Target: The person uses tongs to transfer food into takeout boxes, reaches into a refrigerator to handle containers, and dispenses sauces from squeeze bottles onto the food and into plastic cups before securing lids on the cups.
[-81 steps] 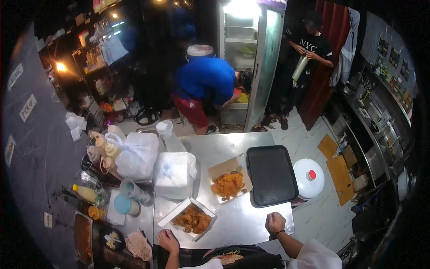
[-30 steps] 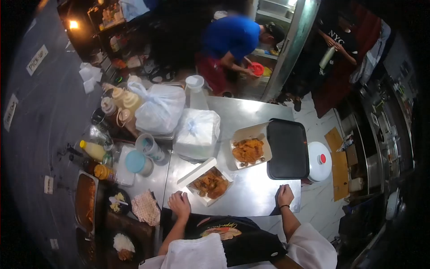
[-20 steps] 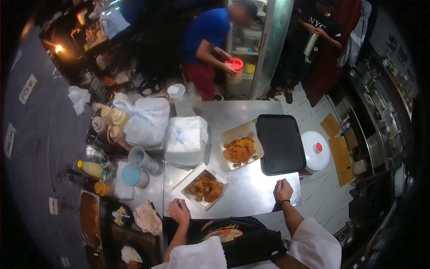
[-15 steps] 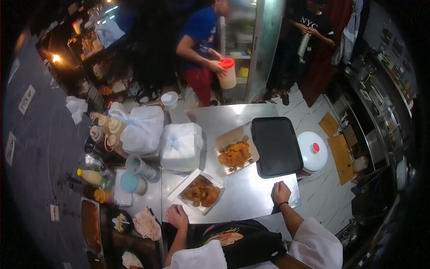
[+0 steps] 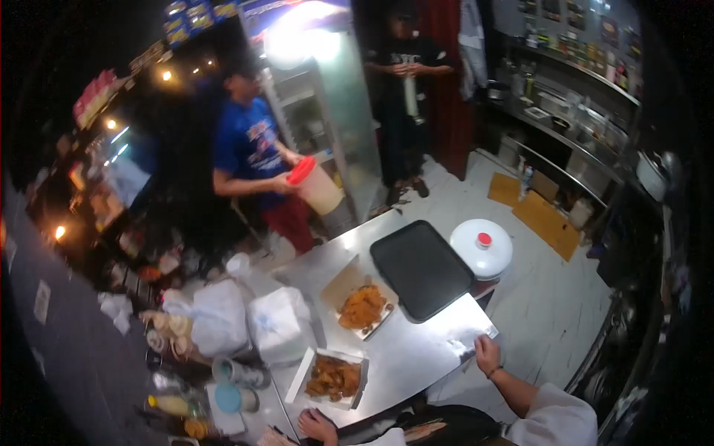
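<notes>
while the left hand (image 5: 317, 426) is resting at the near edge of the steel table (image 5: 416, 366), the near takeout box (image 5: 300, 377) of darker fried chicken (image 5: 334, 377) is sitting just beyond its fingertips, and whether they are touching the cardboard i cannot tell. those left fingers are looking bent, blur is hiding whether they are pressed together or spread, and nothing is showing in their grasp. by the table's corner, the right hand (image 5: 488, 354) is resting with its fingers curling inward, how tightly i cannot tell, and pinching nothing visible. the second takeout box (image 5: 340, 277), with brighter fried chicken (image 5: 362, 307), is lying farther in, right beside the black serving tray (image 5: 422, 269). now the danger spots: that tray is seeming to poke past the table's right side, so a bump from the right arm could be tipping it toward the white dome lid (image 5: 480, 251). the near takeout box is lying so close to the left hand that a careless sweep could be spilling chicken. meanwhile a co-worker in blue (image 5: 247, 156) is gripping a red-lidded container (image 5: 320, 192); a slip there could be dropping it.
</notes>
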Tool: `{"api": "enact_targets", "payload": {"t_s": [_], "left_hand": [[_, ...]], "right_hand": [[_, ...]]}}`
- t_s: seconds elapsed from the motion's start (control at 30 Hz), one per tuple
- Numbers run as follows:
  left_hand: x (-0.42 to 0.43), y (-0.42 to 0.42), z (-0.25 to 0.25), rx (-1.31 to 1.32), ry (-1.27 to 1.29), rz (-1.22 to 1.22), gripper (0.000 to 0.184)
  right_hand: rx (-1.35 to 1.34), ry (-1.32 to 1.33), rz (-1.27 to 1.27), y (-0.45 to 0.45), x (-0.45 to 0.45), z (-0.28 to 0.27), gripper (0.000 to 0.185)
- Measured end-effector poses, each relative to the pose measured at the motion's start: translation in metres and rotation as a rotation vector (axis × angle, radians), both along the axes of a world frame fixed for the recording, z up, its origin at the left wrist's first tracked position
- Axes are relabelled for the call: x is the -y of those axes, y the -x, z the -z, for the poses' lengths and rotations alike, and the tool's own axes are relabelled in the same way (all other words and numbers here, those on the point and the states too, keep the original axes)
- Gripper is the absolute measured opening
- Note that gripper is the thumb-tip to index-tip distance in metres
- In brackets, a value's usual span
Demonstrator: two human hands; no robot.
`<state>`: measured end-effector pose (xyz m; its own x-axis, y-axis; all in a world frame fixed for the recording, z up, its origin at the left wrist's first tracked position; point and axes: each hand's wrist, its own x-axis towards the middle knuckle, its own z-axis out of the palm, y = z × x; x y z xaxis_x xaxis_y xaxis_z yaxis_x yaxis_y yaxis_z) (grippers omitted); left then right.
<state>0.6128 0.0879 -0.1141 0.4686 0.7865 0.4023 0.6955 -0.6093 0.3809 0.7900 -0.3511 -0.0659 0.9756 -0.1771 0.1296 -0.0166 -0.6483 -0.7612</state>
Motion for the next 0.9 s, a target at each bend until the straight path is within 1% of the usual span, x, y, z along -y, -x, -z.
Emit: {"api": "enact_targets", "payload": {"t_s": [0.03,0.07,0.1,0.13,0.17,0.2,0.27,0.3,0.33,0.37,0.4,0.43,0.47,0.5,0.6,0.63,0.67,0.7,0.73,0.8,0.83,0.87,0.9], "left_hand": [[0.011,0.003,-0.041,-0.114,0.161,0.104,0.026],[0.008,0.007,-0.023,0.056,0.155,0.124,0.030],[0.014,0.007,-0.030,0.115,0.306,0.138,0.029],[0.017,0.016,-0.013,0.251,0.289,0.111,0.028],[0.022,0.026,-0.016,0.166,0.262,0.170,0.028],[0.045,0.019,-0.056,0.245,0.330,0.193,0.029],[0.068,0.027,-0.054,0.193,0.452,0.436,0.030],[0.079,0.029,-0.043,0.126,0.444,0.618,0.027],[0.106,0.023,-0.050,0.057,0.396,0.722,0.023],[0.137,0.015,-0.057,0.137,0.328,0.856,0.018],[0.173,-0.002,-0.078,0.203,0.424,0.988,0.016],[0.188,-0.013,-0.050,0.071,0.433,1.117,0.014],[0.204,-0.027,-0.024,-0.045,0.359,1.337,0.028],[0.269,-0.049,-0.094,0.058,0.596,1.205,0.014],[0.380,-0.099,-0.085,0.181,0.716,1.210,0.017],[0.421,-0.119,-0.092,0.187,0.698,1.268,0.019],[0.453,-0.133,-0.098,0.177,0.673,1.318,0.022],[0.484,-0.145,-0.092,0.100,0.727,1.369,0.025],[0.512,-0.157,-0.096,0.030,0.782,1.407,0.028],[0.558,-0.187,-0.115,-0.280,0.808,1.474,0.033],[0.578,-0.197,-0.119,-0.219,0.781,1.473,0.034],[0.594,-0.210,-0.118,-0.165,0.749,1.478,0.035],[0.605,-0.222,-0.120,-0.169,0.807,1.434,0.036]], "right_hand": [[-0.046,0.048,0.048,0.023,0.015,-0.003,0.024],[-0.075,0.067,0.061,0.045,0.029,0.009,0.025],[-0.108,0.103,0.069,0.068,0.050,0.021,0.027],[-0.136,0.205,0.044,0.089,0.065,0.024,0.029],[-0.181,0.229,-0.015,0.105,0.078,0.010,0.026],[-0.209,0.243,0.002,0.123,0.097,0.008,0.026],[-0.410,0.355,-0.025,0.146,0.124,0.030,0.029],[-0.485,0.358,0.002,0.157,0.140,0.044,0.037],[-0.492,0.345,0.017,0.166,0.158,0.052,0.037],[-0.708,0.390,-0.004,0.172,0.177,0.059,0.042],[-0.921,0.432,-0.032,0.175,0.195,0.065,0.046],[-0.917,0.422,-0.024,0.174,0.209,0.064,0.046],[-0.992,0.410,0.027,0.172,0.223,0.062,0.049],[-1.068,0.404,0.077,0.167,0.246,0.059,0.052],[-0.989,0.404,0.106,0.156,0.336,0.111,0.049],[-0.875,0.449,0.097,0.147,0.364,0.102,0.040],[-0.883,0.445,0.076,0.146,0.398,0.105,0.040],[-0.812,0.596,-0.076,0.142,0.440,0.115,0.035],[-0.723,0.747,-0.236,0.125,0.463,0.111,0.029],[-0.680,0.237,0.356,0.104,0.508,0.091,0.021],[-0.694,0.257,0.300,0.094,0.531,0.087,0.021],[-0.572,0.373,0.278,0.090,0.560,0.094,0.021],[-0.441,0.477,0.261,0.083,0.580,0.101,0.022]]}}
